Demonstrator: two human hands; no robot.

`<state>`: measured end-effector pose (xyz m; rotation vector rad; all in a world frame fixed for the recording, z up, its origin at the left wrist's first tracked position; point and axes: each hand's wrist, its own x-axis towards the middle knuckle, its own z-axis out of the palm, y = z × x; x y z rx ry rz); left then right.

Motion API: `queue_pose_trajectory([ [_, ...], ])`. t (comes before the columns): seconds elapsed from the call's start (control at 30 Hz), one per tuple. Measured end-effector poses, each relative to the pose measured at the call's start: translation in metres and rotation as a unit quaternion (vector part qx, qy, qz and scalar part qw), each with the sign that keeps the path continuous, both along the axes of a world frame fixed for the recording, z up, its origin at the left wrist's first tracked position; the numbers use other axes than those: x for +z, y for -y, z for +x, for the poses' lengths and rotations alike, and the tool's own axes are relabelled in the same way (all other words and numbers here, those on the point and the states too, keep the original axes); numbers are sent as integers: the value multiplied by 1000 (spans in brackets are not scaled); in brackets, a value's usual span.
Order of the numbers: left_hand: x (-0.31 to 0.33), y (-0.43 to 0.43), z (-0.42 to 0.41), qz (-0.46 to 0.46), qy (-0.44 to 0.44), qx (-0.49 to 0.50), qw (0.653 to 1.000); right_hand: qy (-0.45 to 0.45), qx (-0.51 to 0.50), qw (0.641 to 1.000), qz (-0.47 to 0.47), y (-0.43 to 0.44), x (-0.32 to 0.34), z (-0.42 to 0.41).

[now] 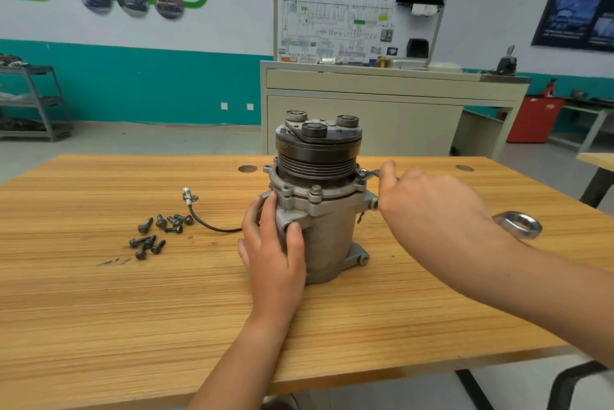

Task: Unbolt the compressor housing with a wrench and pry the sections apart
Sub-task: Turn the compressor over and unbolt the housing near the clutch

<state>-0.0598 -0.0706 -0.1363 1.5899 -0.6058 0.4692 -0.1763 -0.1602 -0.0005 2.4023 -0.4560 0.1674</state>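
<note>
A grey metal compressor [327, 230] stands upright on the wooden table [133, 303], its black ribbed pulley [317, 157] on top. My left hand [274, 243] grips the housing's left side, fingers wrapped around it. My right hand [428, 200] is closed around a silver wrench [518, 225]; the wrench's far end [365, 174] sits on a bolt at the flange's right edge, and its ring end sticks out behind my wrist. Another flange bolt [315, 192] faces me at the front.
Several loose dark bolts [159, 232] lie on the table left of the compressor, beside a black cable with a small connector [189, 195]. Behind the table stand a beige cabinet with a training board [358, 84], a grey shelf at far left [33, 100] and a red bin [535, 119].
</note>
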Motion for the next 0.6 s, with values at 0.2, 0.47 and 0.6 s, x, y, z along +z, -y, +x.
queue_pose_trajectory([
  [0.2,1,1,0,-2,-4,-3,1000,-4,-14,1000,-18,22,5,-4],
  [0.47,0,2,1,-3,-9,-12,1000,11,-5,1000,-2,26,9,1],
  [0.6,0,3,1,-5,-11,-14,1000,-4,-28,1000,-11,19,6,1],
])
